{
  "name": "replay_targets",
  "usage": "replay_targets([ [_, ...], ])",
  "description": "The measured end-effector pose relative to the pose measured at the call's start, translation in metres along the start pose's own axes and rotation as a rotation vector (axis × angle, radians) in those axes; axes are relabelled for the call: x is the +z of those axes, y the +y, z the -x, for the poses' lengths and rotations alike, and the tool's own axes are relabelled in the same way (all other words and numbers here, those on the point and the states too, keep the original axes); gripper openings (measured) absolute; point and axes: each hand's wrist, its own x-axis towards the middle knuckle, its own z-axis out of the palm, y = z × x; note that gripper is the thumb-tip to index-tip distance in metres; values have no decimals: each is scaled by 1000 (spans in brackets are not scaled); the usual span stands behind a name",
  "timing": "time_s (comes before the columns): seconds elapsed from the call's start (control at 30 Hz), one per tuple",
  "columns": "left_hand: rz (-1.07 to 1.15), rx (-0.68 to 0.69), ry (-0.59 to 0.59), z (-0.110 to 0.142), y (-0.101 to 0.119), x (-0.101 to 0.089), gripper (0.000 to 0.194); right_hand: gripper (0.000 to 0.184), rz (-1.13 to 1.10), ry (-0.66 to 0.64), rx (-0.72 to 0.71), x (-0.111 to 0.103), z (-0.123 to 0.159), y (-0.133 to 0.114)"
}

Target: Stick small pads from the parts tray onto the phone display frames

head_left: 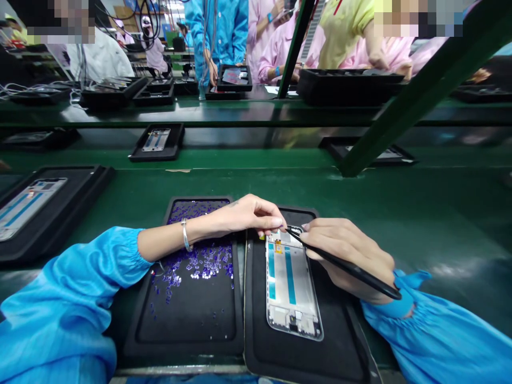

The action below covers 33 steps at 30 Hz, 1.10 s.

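Note:
A phone frame [300, 285] with blue adhesive strips and an orange flex cable lies in a black foam tray [260, 352]. Over its top end, my left hand [254, 214] is closed in a pinch; whatever sits between the fingertips is too small to make out. My right hand [348, 256] grips black tweezers [352, 271], whose tips meet the left fingertips at the frame's upper edge. Under my left forearm, a second black tray [184, 330] holds many small purple-edged clear pieces [200, 264], scattered mostly over its upper half.
Another tray [80, 213] with a phone frame [32, 205] stands at the left. Farther back, trays [172, 152] rest along the green bench [224, 184]. A slanted green post [404, 112] rises at the right. Co-workers [218, 32] stand behind a raised shelf with more trays.

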Motion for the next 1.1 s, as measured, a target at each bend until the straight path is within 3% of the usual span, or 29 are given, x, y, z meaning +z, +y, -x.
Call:
replay_targets([
  [0.3, 271, -61, -12, -1, -8, 2, 25, 32, 135, -80, -32, -3, 1, -5],
  [0.4, 327, -73, -14, -2, -9, 2, 29, 29, 194, -53, -90, 0, 3, -1],
  [0.6, 372, -85, -38, -3, -13, 0, 33, 18, 208, -46, -245, 5, 4, 9],
  [0.8, 379, -100, -26, -2, -12, 1, 34, 23, 281, -150, -171, -2, -4, -7],
  [1.1, 416, -101, -27, -3, -13, 2, 26, 22, 258, -80, -244, 2, -2, 0],
])
